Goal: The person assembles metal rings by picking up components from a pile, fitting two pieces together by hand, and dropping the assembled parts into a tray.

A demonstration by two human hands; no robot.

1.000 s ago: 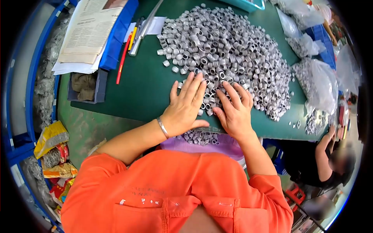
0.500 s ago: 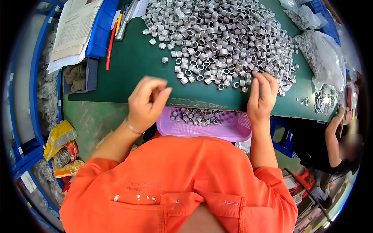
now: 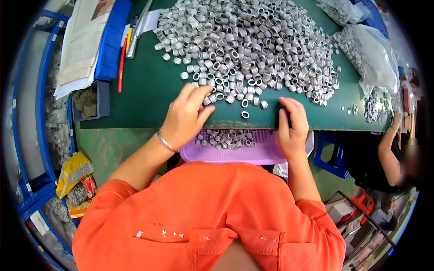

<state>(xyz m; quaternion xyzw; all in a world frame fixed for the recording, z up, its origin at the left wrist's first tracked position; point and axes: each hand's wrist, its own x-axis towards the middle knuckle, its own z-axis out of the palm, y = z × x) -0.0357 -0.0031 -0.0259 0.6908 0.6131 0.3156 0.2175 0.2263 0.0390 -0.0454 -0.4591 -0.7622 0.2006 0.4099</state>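
Note:
A large heap of grey metal rings (image 3: pixel 244 40) covers much of the green table (image 3: pixel 149 108). At the heap's near left edge is my left hand (image 3: pixel 184 116), its fingertips beside or touching the closest rings and its thumb held apart. My right hand (image 3: pixel 294 128) is over the table's near edge, fingers loosely bent and thumb apart, with nothing visible in it. Two loose rings (image 3: pixel 245 114) lie between my hands, nearer me than the heap. Below the edge, a pink plastic basket (image 3: pixel 262 151) contains several more rings (image 3: pixel 228 139).
Pens (image 3: pixel 121 67), a blue bin (image 3: pixel 114 43) with papers and a grey box (image 3: pixel 103 101) with cloth are at the left. Plastic bags of parts (image 3: pixel 373 58) lie at the right. A co-worker's arm (image 3: pixel 389 153) reaches in at the far right, near a blue stool (image 3: pixel 330 151).
My left hand has moved right and forward to the rings. My right hand has drawn back slightly from the heap. A few rings now lie closer to the table edge.

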